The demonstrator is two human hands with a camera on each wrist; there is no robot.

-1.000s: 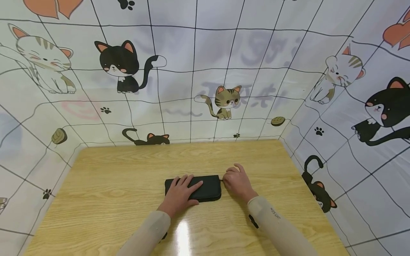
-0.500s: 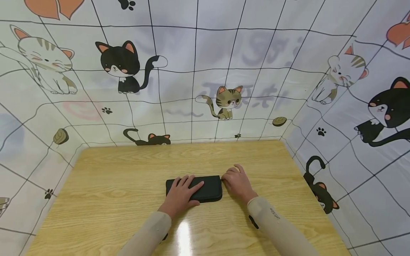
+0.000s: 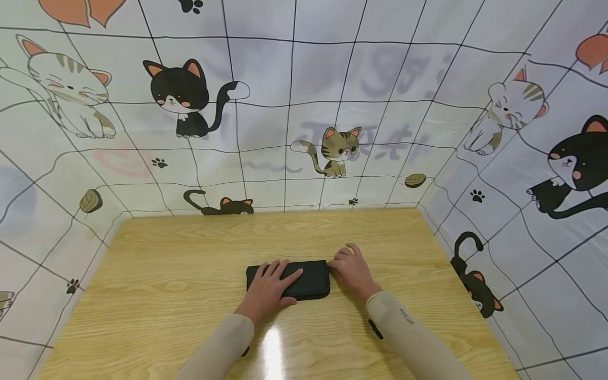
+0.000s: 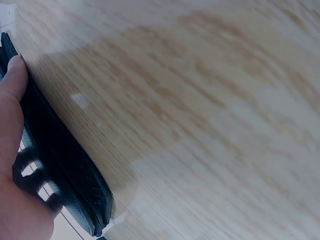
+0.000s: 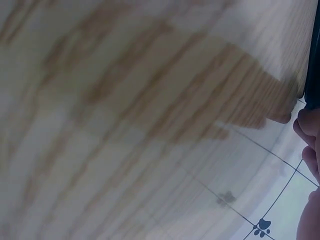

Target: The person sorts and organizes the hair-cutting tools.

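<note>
A black zip-around wallet [image 3: 311,281] lies flat on the wooden table. My left hand [image 3: 264,293] rests across its left half with fingers spread over the top and the thumb by the near edge. The left wrist view shows the zipper [image 4: 75,187] along the wallet's side, appearing closed there. At the far right corner, my right hand [image 3: 352,272] pinches the small zipper pull, which its fingers hide. In the right wrist view, only the curled fingers [image 5: 310,122] and a strip of the wallet's dark edge [image 5: 314,65] show.
The table [image 3: 180,258] has a light wood grain and a bright reflection near its front. White cloth walls [image 3: 266,121] printed with cats and grid lines rise behind and at both sides.
My right fingers have come slightly left, up against the wallet's corner; the dark pull that showed between them and the wallet is now covered. My left hand stays on the wallet.
</note>
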